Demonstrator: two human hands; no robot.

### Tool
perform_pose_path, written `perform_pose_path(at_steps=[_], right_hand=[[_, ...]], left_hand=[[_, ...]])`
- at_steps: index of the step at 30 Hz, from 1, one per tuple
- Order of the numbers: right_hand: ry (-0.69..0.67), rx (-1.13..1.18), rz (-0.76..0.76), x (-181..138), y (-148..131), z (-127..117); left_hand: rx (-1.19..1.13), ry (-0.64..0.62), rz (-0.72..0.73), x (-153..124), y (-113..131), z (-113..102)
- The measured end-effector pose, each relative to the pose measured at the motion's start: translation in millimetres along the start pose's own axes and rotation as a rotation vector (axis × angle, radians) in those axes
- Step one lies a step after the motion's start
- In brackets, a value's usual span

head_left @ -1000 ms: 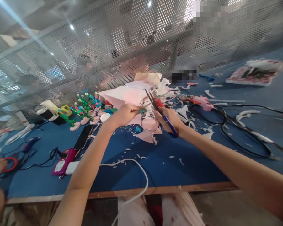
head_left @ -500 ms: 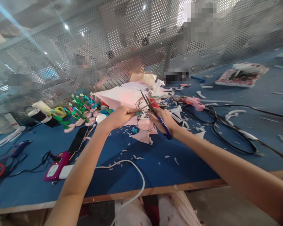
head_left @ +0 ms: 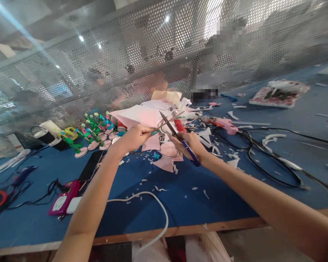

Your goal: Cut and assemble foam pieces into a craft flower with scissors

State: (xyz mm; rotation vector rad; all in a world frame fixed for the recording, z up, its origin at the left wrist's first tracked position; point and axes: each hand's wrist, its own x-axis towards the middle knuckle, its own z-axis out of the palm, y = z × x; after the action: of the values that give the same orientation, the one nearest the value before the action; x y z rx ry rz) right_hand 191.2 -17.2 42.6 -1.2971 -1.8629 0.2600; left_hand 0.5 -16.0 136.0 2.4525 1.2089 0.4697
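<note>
My left hand (head_left: 135,138) pinches a thin pale strip (head_left: 171,120), with a bit of green showing at the fingertips. Whether the strip is paper or a stick I cannot tell. Scissors with blue handles (head_left: 190,153) are in my right hand (head_left: 192,143), blades pointing up and away, crossing close to the strip. Below the hands a round pink piece (head_left: 168,148) rests on cut pink paper (head_left: 164,163), beside a small blue star (head_left: 156,156). Large pale pink sheets (head_left: 134,113) lie just beyond my hands.
Green paper flowers on pink round bases (head_left: 81,152) stand at left, near a black phone (head_left: 90,165) and a magenta device (head_left: 64,200) with a white cable. A pink glue gun (head_left: 226,125) with a black cord lies right. Paper scraps litter the blue table (head_left: 186,203).
The view has tilted slightly, so the table sits a little lower in the picture. The scissor blades look closer together than before. Both hands keep their holds.
</note>
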Motion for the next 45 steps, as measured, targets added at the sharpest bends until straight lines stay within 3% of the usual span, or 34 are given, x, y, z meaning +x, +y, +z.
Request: perform_pose_path(at_steps=[17, 25, 35, 45], right_hand=[[0.002, 0.05, 0.06, 0, -3, 2], [-0.045, 0.08, 0.013, -1, -2, -1], [-0.091, 0.094, 0.073, 0, 0, -4], [-0.009, 0.055, 0.02, -2, 4, 2]], left_hand=[[0.02, 0.005, -0.017, -2, -3, 0], [-0.023, -0.031, 0.002, 2, -8, 7], [-0.047, -0.051, -0.016, 2, -10, 6], [-0.011, -0.005, 0.022, 2, -8, 4]])
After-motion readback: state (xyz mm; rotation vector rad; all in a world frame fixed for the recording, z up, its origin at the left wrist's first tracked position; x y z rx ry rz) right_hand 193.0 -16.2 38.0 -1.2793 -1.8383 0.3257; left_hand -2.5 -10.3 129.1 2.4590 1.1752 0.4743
